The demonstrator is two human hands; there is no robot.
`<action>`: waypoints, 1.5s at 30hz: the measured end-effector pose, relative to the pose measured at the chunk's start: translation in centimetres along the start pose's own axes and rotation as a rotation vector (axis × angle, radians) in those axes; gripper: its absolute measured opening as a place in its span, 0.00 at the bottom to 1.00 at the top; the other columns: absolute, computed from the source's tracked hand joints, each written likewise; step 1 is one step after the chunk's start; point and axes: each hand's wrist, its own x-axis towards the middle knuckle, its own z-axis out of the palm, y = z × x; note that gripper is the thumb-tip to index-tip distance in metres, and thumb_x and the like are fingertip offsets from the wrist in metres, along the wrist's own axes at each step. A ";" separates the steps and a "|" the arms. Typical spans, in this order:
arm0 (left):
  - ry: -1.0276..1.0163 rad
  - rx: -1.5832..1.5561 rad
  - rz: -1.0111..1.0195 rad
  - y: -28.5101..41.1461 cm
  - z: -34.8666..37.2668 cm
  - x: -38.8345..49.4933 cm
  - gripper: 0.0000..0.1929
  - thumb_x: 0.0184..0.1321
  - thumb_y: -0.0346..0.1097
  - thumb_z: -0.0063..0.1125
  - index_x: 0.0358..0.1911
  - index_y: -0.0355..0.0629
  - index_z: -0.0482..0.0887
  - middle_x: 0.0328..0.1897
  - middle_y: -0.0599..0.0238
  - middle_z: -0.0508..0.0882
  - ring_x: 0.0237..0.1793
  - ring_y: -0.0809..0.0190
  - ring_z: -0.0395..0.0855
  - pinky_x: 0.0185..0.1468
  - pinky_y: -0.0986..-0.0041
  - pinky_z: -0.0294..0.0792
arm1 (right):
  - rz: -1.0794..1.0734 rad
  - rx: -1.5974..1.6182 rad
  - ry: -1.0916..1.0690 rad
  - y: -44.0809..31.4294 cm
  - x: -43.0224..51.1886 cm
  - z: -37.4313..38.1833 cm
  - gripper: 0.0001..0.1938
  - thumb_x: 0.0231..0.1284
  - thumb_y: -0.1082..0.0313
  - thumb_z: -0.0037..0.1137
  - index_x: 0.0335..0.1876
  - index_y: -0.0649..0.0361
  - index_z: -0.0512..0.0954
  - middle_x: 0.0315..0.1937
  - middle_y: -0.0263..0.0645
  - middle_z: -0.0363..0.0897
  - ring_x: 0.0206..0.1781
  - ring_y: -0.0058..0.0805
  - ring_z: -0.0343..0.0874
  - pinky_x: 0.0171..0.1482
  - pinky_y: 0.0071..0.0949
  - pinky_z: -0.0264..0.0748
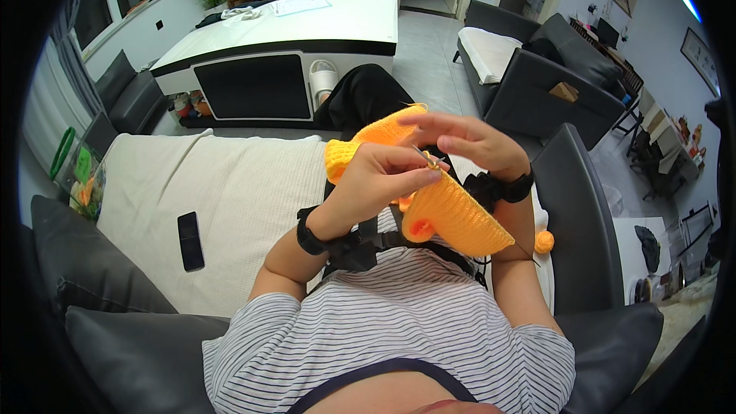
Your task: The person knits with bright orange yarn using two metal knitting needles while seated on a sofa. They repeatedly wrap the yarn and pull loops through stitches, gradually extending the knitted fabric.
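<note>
My left hand [382, 175] pinches a yellow-orange knitted piece [460, 213] near the crossing of two thin metal knitting needles [424, 155]. The knitting hangs from there towards my lap, with a curled part near my belly, and another stretch with a ribbed edge lies beyond my left hand. My right hand [468, 141] is raised just behind the needle tips, fingers stretched to the left; whether its fingers hold yarn or a needle is hidden. A thin needle end sticks out past the knitting's lower right corner. A ball of yellow yarn [544, 242] lies to the right of my right forearm.
I sit on a dark sofa with a cream cover [230, 178], on which a dark smartphone [191, 241] lies at the left. The sofa's armrest [581, 218] rises at the right. Ahead stands a white-topped table [345, 23] with cloth and paper on it.
</note>
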 end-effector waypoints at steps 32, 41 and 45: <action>0.066 -0.052 -0.023 -1.5 -0.5 0.7 0.09 0.59 0.31 0.56 0.39 0.33 0.83 0.29 0.69 0.81 0.30 0.76 0.77 0.35 0.87 0.68 | -0.274 -0.680 -0.022 -4.7 5.0 0.6 0.06 0.47 0.70 0.63 0.22 0.60 0.77 0.26 0.32 0.74 0.37 0.25 0.76 0.64 0.40 0.57; 0.110 -0.145 -0.068 -0.6 -1.0 0.0 0.10 0.59 0.31 0.56 0.39 0.31 0.83 0.19 0.73 0.76 0.17 0.80 0.64 0.21 0.89 0.54 | -0.398 -0.579 0.228 -5.5 -0.4 -2.0 0.07 0.48 0.68 0.64 0.24 0.61 0.77 0.41 0.36 0.77 0.57 0.36 0.71 0.59 0.36 0.66; 0.078 -0.113 -0.025 -0.6 0.4 0.4 0.10 0.58 0.31 0.57 0.39 0.31 0.83 0.20 0.73 0.76 0.19 0.80 0.65 0.22 0.88 0.54 | -0.365 -0.639 0.209 -4.4 2.7 -2.3 0.09 0.51 0.66 0.63 0.25 0.62 0.77 0.41 0.35 0.77 0.55 0.33 0.72 0.54 0.30 0.69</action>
